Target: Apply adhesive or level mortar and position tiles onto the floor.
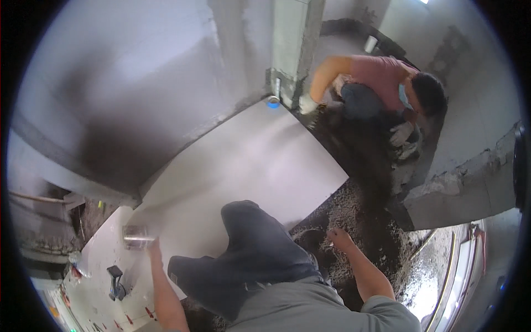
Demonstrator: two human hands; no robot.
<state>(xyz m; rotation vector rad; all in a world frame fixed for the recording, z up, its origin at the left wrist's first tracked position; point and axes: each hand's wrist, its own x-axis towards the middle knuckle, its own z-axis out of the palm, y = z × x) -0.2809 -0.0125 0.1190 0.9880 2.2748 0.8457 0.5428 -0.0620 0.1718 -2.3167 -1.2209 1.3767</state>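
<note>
Low on the left, my left hand (154, 247) is closed at the end of the pale handle of a flat rectangular trowel (136, 242). The trowel is over a large white tile (243, 155); motion smears the fingers a little. My right hand (341, 240) is closed above the rough grey mortar (348, 207), to the right of my knees. A small pale bit shows at its fingertips, too small to name. A blue-rimmed roll of tape (273, 102) lies on the tile's far corner.
A co-worker (381, 88) in gloves and a mask crouches beyond the tile, one gloved hand close to its edge. A black-handled tool (115, 282) and several red wedges (149, 312) lie at lower left. A bare wall (149, 72) borders the tile's far-left side.
</note>
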